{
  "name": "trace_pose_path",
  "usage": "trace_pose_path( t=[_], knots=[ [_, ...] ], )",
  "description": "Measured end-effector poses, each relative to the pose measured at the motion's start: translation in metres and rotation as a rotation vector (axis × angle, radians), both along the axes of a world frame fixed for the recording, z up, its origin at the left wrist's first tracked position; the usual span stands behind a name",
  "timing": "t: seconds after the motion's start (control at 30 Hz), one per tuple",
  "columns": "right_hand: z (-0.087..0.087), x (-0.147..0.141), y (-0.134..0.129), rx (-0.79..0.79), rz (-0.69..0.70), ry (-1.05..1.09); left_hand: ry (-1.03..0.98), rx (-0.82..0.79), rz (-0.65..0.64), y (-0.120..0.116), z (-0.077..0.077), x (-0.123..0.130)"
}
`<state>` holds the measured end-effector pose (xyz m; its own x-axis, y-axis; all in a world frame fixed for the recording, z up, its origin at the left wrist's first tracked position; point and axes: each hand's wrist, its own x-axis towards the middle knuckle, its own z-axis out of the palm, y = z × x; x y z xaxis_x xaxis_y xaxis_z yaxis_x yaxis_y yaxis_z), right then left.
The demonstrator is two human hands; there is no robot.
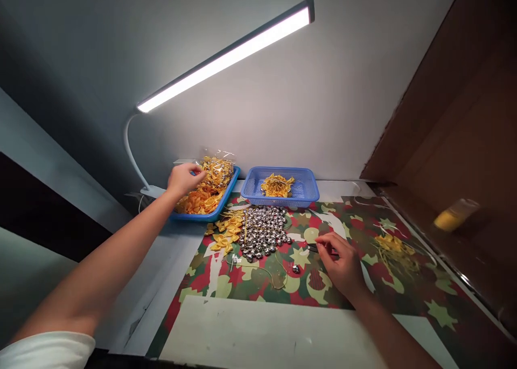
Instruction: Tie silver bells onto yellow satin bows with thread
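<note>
My left hand (186, 179) is over the blue tray (210, 216) at the back left, thumb and fingertips pinched together; what they hold, if anything, I cannot make out. Below it in the tray are yellow ribbon flowers (202, 201) and a clear plastic bag (220, 167) of yellow pieces. Above the patterned mat, my right hand (341, 261) has its fingers closed on a small dark pointed tool (312, 248), mostly hidden in the grip. Between the hands lies a pile of silver bells (262, 231), with one loose bell cluster (296, 269) nearer me. Yellow flowers (224, 239) lie left of the pile.
A blue perforated basket (311, 194) with yellow flowers stands at the back. A lamp (226, 59) reaches overhead. Yellow cords (398, 253) lie on the mat at right, a thin cord (272, 283) in front. Pale sheet (258, 326) covers the front edge.
</note>
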<state>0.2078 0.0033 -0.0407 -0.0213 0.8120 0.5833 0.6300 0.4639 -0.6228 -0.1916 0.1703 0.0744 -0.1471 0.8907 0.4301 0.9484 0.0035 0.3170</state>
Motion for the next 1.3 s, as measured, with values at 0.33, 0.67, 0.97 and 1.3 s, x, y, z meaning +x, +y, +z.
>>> trace_pose_path(
  t=[0.33, 0.67, 0.97, 1.3],
  knots=[
    [0.013, -0.020, -0.011, -0.207, 0.178, 0.284, -1.489, -0.634, -0.403, -0.119, -0.023, 0.129],
    [0.001, -0.055, -0.016, -0.607, 0.378, 0.700, -1.452, -0.715, -0.420, -0.168, -0.089, 0.176],
    [0.000, -0.055, -0.014, -0.683, 0.342, 0.796, -1.236, -0.544, -0.486, -0.167, -0.080, 0.171],
    [0.005, -0.050, -0.009, -0.713, 0.337, 0.932, -0.244, 0.313, 0.035, -0.081, -0.046, 0.025]
  ],
)
